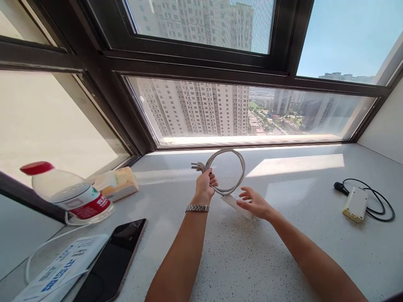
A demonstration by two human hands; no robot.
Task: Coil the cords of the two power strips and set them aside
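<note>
My left hand (206, 183), with a metal watch on the wrist, is closed around a grey power cable (239, 167) just behind its plug (197, 166). The cable curls up in one loop above the speckled sill (252, 260) and runs down to a white power strip (234, 203) lying flat. My right hand (254, 202) rests on that white strip with its fingers spread, next to the loop's lower end.
At the left stand a plastic bottle with a red cap (67, 191), a pack of tissues (118, 183), a dark phone (115, 260) and a white-blue packet (61, 274). A cream adapter (355, 204) with a black cord (379, 203) lies at the right. Window glass (245, 111) closes the back.
</note>
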